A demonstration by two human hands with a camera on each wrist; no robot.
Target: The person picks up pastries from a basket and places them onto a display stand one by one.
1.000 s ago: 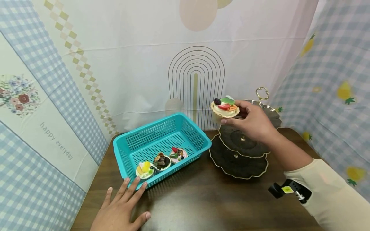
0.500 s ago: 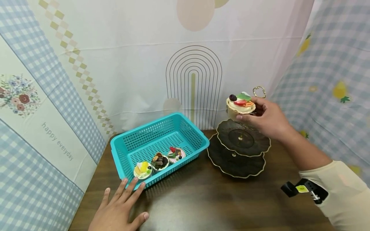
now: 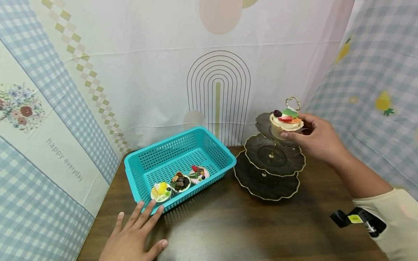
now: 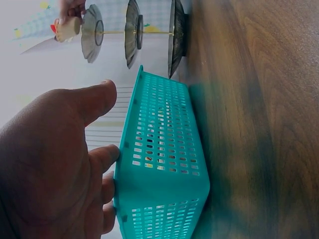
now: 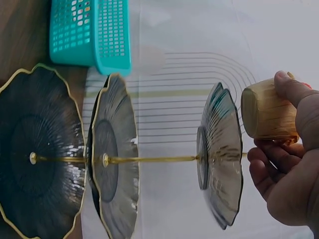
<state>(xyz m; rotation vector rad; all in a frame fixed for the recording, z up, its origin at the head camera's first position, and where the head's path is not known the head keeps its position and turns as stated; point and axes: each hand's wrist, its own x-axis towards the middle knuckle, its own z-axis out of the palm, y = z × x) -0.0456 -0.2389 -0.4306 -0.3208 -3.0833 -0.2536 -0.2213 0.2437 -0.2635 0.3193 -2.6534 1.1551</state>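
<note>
My right hand (image 3: 321, 139) grips a fruit tart (image 3: 286, 122) between thumb and fingers, with a blackberry, red and orange fruit pieces and a green piece on its cream. It is over the top plate of a dark three-tier cake stand (image 3: 274, 154) with gold edges. In the right wrist view the tart's base (image 5: 266, 112) faces the top plate (image 5: 222, 159), with a small gap between. My left hand (image 3: 132, 232) lies with fingers spread at the near left corner of a teal basket (image 3: 209, 181); in the left wrist view its fingertips (image 4: 110, 155) touch the rim.
Inside the basket, along its near side, sit a yellow fruit tart (image 3: 161, 192), a chocolate tart (image 3: 180, 182) and a pink tart (image 3: 199, 175). A gold ring handle (image 3: 292, 104) tops the stand. Printed cloths (image 3: 156, 72) surround the brown wooden table (image 3: 225, 224).
My right hand has carried the fruit tart rightward, from beside the stand to over its top plate. The left hand has stayed at the basket's corner.
</note>
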